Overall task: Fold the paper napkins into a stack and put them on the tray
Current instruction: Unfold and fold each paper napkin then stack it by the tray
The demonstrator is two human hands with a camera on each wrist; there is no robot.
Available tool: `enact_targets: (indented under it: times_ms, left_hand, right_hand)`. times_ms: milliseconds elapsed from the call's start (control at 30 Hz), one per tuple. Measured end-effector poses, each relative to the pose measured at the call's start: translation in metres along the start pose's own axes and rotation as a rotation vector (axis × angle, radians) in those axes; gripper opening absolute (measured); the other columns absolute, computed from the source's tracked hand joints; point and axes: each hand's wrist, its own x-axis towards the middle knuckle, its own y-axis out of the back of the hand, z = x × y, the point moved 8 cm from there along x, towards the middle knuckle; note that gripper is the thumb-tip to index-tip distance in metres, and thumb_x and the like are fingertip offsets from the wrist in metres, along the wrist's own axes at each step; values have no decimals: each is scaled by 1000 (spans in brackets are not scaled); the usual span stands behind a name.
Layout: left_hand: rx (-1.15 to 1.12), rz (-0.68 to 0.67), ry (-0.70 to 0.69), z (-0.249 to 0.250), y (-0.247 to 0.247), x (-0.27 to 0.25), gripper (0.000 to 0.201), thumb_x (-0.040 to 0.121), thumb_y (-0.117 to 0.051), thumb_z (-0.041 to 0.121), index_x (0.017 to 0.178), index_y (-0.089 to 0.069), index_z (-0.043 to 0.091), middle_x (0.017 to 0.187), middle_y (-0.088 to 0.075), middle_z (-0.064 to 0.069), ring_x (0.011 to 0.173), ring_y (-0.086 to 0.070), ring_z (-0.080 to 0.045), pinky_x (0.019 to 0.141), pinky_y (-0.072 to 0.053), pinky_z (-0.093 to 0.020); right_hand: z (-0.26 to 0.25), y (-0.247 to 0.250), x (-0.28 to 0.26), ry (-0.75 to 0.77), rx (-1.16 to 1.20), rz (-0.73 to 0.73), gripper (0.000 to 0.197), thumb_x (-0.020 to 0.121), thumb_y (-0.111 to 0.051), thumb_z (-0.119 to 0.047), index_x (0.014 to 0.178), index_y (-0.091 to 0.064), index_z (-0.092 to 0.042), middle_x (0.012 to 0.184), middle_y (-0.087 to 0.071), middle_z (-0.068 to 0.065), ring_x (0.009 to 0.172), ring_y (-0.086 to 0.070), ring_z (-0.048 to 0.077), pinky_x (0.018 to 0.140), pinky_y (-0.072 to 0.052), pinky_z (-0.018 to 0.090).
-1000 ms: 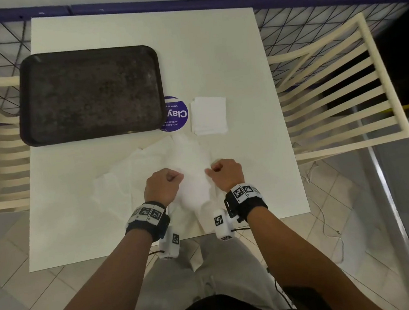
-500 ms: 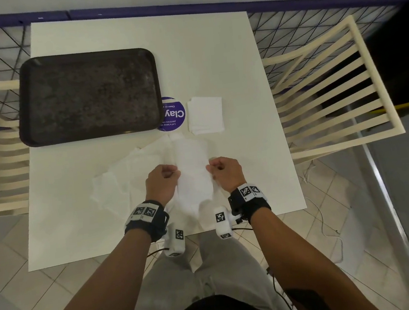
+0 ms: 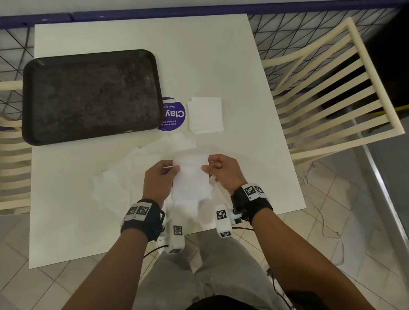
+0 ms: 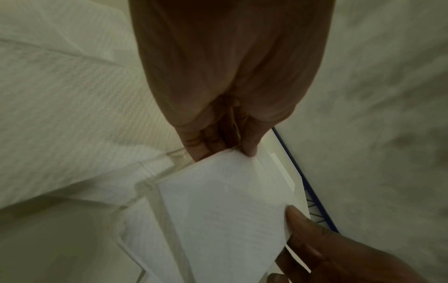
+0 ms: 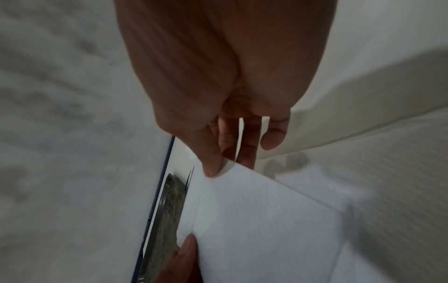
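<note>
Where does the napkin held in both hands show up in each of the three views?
Head: the held napkin is low centre, between the left hand and right hand.
Left wrist: lower centre, pinched at its top corner.
Right wrist: lower right of centre.
Shared landmark: the dark tray, seen in the head and right wrist views only.

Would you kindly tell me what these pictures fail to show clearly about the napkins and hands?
- Head view: count of folded napkins in the stack; layers too thin.
- Head view: purple sticker partly covered by the tray.
- Head view: fingertips of left hand and right hand, hidden behind the held napkin.
- Wrist views: loose napkins blurred.
</note>
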Motion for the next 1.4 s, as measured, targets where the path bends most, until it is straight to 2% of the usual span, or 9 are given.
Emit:
enact_targets:
  times_ms: [133, 267, 500, 633, 733, 933, 1133, 1233, 1400]
  left_hand:
    - [-32, 11, -9, 1, 1, -1, 15, 96, -71, 21, 110, -73, 19, 104, -78, -5, 100, -74, -31, 94, -60, -54]
    - [-127, 1, 4, 0, 0, -4, 13, 97, -66, 8, 104, -74, 15, 102, -77, -12, 99, -72, -36, 93, -61, -53]
    - [-239, -23, 58, -2, 0, -10, 26, 94, -54, -5, 91, -76, 7, 99, -74, -14, 94, -67, -31, 92, -58, -46]
    - [-284, -11, 89, -2, 2, -12, 35, 91, -45, -4, 94, -79, 5, 106, -75, -13, 96, -67, -28, 82, -57, -36]
    - [-309, -8, 105, -6, 2, -11, 23, 97, -57, 11, 98, -79, 6, 107, -76, -11, 99, -68, -28, 84, -57, -36]
    - [-156, 19, 21, -8, 7, -2, 18, 93, -78, 20, 110, -76, 19, 108, -78, -7, 105, -73, -27, 95, -61, -46]
    - [-34, 17, -45, 4, 8, -6, 6, 90, -80, 16, 92, -82, 22, 95, -80, 0, 100, -74, -29, 93, -61, -48]
    - [36, -2, -101, 11, 5, -8, 8, 90, -79, 18, 91, -80, 25, 95, -80, 3, 98, -74, -24, 93, -60, -46]
    - [120, 15, -153, 21, 5, -12, 6, 94, -75, 17, 96, -78, 22, 97, -78, 3, 95, -71, -17, 91, -58, -34]
  right_hand:
    - [-3, 0, -2, 25, -33, -7, 17, 89, -74, -11, 103, -66, -7, 58, -65, -10, 62, -63, 13, 59, -44, 19]
    - [-14, -1, -8, 97, 14, -12, 11, 88, -65, 6, 96, -68, -2, 55, -61, -12, 56, -59, 11, 55, -42, 15]
    - [-14, -3, -15, -18, 151, -27, 35, 81, -46, 10, 80, -76, -9, 81, -73, 5, 66, -59, 18, 57, -42, 27]
    - [-12, -3, -18, -34, 188, -51, 30, 85, -49, 0, 88, -79, -2, 96, -78, 7, 71, -59, 17, 61, -44, 26]
    - [-11, -4, -18, 3, 110, -53, 17, 86, -66, -6, 91, -80, -13, 95, -75, 11, 75, -61, 16, 64, -46, 25]
    - [-15, -5, -16, 74, 77, -52, 28, 82, -70, 6, 102, -74, -14, 83, -63, 4, 73, -57, 17, 57, -46, 18]
    - [-30, -14, -13, 140, -161, -80, 19, 83, -78, -30, 102, -76, -33, 80, -69, -10, 80, -63, 11, 80, -52, 28]
    - [-40, -27, -12, 207, -414, -95, 9, 78, -77, -53, 84, -72, -48, 84, -68, -18, 81, -62, 3, 88, -51, 34]
    - [-50, -37, -10, 243, -533, -82, 15, 83, -72, -48, 70, -64, -46, 85, -69, -19, 84, -60, 4, 96, -46, 49]
